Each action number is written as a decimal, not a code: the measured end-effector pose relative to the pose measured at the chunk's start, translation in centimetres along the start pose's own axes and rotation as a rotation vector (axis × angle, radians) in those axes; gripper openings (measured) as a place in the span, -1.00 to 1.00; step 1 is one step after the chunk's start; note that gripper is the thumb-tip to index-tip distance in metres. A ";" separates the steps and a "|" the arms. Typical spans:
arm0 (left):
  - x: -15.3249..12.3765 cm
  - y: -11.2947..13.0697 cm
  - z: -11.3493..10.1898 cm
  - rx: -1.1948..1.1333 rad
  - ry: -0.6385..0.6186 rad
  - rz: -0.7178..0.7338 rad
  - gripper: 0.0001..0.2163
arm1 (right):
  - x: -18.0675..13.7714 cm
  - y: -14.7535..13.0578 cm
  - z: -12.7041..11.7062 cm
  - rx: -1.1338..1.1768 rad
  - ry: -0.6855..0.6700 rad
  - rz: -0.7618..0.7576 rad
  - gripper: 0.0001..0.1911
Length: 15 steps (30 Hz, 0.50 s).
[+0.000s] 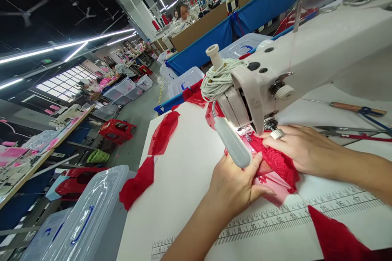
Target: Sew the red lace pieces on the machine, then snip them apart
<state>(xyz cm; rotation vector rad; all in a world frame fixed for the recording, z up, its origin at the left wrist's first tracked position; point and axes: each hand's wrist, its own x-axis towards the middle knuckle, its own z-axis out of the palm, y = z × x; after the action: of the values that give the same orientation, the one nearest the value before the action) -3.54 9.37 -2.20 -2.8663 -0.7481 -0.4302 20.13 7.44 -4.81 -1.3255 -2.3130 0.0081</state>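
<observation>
A piece of red lace fabric [280, 165] with a sheer mesh part lies under the needle area of a white sewing machine [245, 98]. My left hand [232, 183] holds the near left side of the fabric, thumb and forefinger apart on it; its other fingertips are partly hidden behind a grey lamp [234, 142]. Close to the machine's head, my right hand [301, 147] grips the lace from the right, its fingers bent and partly covered by a tension knob. The presser foot [248, 136] rests near the fabric's far edge.
Several red fabric pieces [163, 132] lie along the table's left edge, another red piece [337, 234] near the front. A printed ruler [254, 228] crosses the table. At right lie scissors [337, 132] and a wooden-handled tool [355, 107]. Plastic bins [107, 200] stand left.
</observation>
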 end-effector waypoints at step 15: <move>0.4 -0.3 -0.2 -0.002 0.023 0.009 -0.26 | 0.2 0.5 -0.2 0.014 0.024 -0.059 -0.73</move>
<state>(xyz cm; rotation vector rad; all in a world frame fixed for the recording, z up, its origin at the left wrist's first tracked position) -3.43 9.74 -1.91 -2.8603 -0.7312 -0.4623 20.49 7.83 -4.70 -1.2438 -2.3265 -0.0100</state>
